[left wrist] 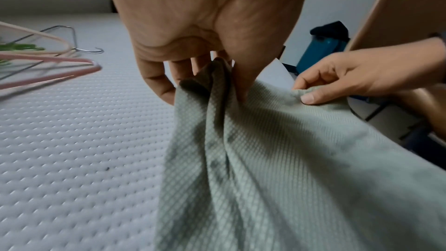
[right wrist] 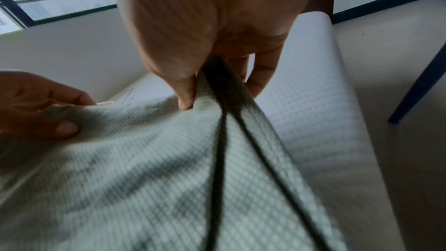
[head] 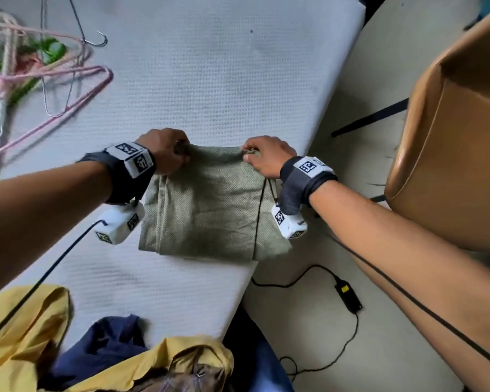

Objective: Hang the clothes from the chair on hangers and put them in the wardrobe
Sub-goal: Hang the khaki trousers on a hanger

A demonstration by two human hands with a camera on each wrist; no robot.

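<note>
A white quilted mattress [head: 210,66] fills most of the head view, with a tan chair [head: 450,137] standing on the floor just off its right edge. One folded sage-green garment [head: 210,205] lies on the mattress near that edge, its near right corner hanging slightly over. Both hands hold its far edge. The left hand [head: 164,151] grips the far left corner, fingers [left wrist: 156,83] curled round a bunched fold of cloth with the thumb pressing from the other side. The right hand [head: 266,157] pinches the far right corner, thumb and fingers [right wrist: 260,75] closed tight on the doubled edge. A heap of hangers [head: 40,72] lies well apart at the far left of the mattress: at least two pink and one bare wire, the rest too tangled to count. At the near edge lie one yellow garment [head: 20,335] and one navy garment [head: 108,343], crumpled together.
</note>
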